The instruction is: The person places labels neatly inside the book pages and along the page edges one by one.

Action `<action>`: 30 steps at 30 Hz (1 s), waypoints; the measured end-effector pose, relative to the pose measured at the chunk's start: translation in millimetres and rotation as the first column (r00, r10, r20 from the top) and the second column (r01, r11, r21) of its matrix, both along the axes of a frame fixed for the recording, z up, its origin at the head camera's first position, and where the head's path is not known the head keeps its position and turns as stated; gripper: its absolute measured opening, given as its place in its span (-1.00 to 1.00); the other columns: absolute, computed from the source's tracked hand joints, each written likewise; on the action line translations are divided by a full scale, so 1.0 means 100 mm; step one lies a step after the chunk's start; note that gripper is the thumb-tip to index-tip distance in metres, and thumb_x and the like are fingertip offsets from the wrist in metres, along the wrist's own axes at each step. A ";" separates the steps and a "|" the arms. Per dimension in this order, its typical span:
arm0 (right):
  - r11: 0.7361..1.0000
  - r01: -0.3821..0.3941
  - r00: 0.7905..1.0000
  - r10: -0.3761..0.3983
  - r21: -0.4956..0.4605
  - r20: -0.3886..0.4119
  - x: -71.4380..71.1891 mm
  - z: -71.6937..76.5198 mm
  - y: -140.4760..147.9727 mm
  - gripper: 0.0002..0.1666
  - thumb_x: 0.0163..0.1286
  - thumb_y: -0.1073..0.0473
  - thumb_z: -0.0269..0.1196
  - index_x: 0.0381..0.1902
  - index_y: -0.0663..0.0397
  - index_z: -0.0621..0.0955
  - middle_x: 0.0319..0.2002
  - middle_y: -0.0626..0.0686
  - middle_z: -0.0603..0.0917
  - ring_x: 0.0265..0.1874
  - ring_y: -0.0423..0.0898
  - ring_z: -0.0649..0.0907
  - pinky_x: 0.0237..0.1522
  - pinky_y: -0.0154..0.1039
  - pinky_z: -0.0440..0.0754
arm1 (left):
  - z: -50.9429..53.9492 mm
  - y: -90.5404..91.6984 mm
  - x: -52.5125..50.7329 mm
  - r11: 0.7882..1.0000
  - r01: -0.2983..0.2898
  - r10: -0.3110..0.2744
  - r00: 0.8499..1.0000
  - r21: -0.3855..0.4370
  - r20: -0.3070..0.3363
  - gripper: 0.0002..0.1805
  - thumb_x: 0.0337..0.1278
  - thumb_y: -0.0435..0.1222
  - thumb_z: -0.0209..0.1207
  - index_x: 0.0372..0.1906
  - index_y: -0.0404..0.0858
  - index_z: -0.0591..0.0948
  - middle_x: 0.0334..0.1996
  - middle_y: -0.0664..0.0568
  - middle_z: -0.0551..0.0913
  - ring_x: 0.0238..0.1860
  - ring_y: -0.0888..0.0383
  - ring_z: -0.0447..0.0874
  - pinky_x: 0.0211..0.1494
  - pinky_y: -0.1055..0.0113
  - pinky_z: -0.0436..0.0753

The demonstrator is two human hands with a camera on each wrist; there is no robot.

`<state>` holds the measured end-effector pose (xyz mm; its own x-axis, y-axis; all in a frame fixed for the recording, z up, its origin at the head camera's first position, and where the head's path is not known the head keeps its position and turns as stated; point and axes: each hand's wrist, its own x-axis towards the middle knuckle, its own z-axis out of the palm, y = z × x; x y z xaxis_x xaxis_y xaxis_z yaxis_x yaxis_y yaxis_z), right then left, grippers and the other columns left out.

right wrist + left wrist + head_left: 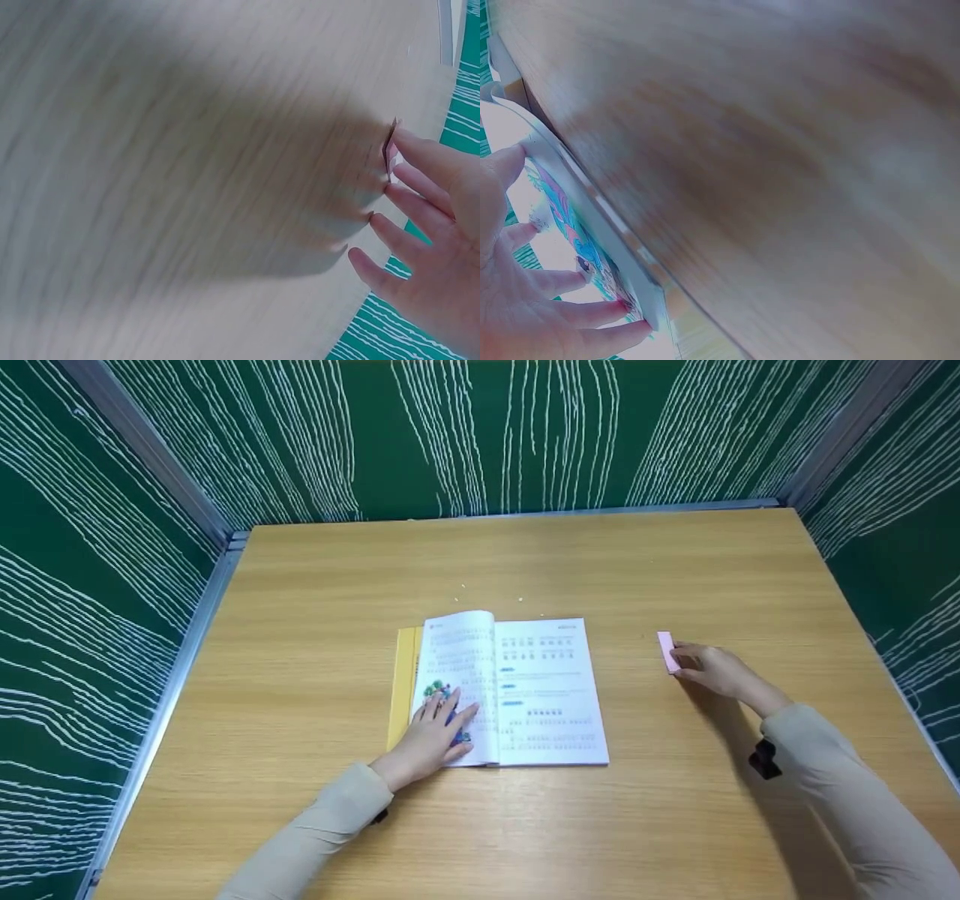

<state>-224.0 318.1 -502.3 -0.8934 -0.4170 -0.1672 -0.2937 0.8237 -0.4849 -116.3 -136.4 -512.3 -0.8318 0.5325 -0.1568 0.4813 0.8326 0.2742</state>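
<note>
Tabletop (315,592) bears open book (551,727), print (544,712) unreadably small.

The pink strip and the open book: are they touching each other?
Apart. The head view shows a stretch of wooden tabletop between the pink strip and the open book.

Table (315,607): lt. brown wood-grain top. Rear panel (375,442), L panel (45,532), R panel (892,555): dk. green w/ irregular white lines (450,442), approx. vert. at rear ctr., slanted or wavy at sides. Grey metal posts (142,442) at both rear corners; metal rail (171,690) along L edge. Light: soft sheen (540,802) on table, front ctr.
</note>
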 end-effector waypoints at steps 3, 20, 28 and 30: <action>1.000 -0.002 1.000 0.002 -0.008 -0.020 -0.01 0.02 0.00 -0.61 0.22 0.32 0.13 -0.01 0.46 0.46 0.10 0.46 0.33 0.05 0.38 0.33 0.06 0.22 0.25 | 0.00 0.00 0.00 1.000 -0.002 0.002 1.000 0.005 0.003 -0.36 0.21 0.05 -0.13 0.34 -0.10 0.11 0.35 -0.22 -0.06 0.31 -0.27 -0.15 0.25 -0.14 0.03; 0.986 0.098 0.987 -0.113 -0.132 -0.112 -0.04 0.09 -0.09 -0.73 0.21 0.43 0.07 -0.14 0.48 0.53 -0.12 0.45 0.51 -0.09 0.36 0.47 -0.08 0.20 0.39 | 0.01 0.00 0.00 1.000 -0.010 0.010 1.000 0.012 0.016 -0.36 0.22 0.06 -0.14 0.34 -0.10 0.12 0.35 -0.22 -0.06 0.31 -0.26 -0.17 0.26 -0.14 0.00; 0.966 0.149 0.975 -0.180 -0.213 -0.132 -0.07 0.10 -0.14 -0.77 0.16 0.48 0.08 -0.21 0.48 0.56 -0.19 0.43 0.56 -0.17 0.32 0.52 -0.14 0.16 0.45 | 0.01 0.00 0.01 1.000 -0.012 0.011 1.000 0.012 0.020 -0.36 0.22 0.06 -0.15 0.35 -0.09 0.10 0.35 -0.21 -0.08 0.32 -0.25 -0.20 0.27 -0.12 -0.02; 0.960 0.164 0.973 -0.196 -0.229 -0.124 -0.07 0.11 -0.15 -0.78 0.16 0.49 0.08 -0.22 0.48 0.56 -0.21 0.43 0.56 -0.18 0.30 0.54 -0.16 0.14 0.47 | 0.01 -0.01 0.01 1.000 -0.011 0.011 1.000 0.013 0.021 -0.36 0.23 0.05 -0.16 0.35 -0.08 0.09 0.36 -0.20 -0.09 0.32 -0.24 -0.21 0.28 -0.12 -0.03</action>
<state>-231.1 303.0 -491.8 -0.9648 -0.2592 0.0451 -0.2304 0.7497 -0.6203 -115.4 -137.1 -511.0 -0.8343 0.5253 -0.1670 0.4660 0.8340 0.2954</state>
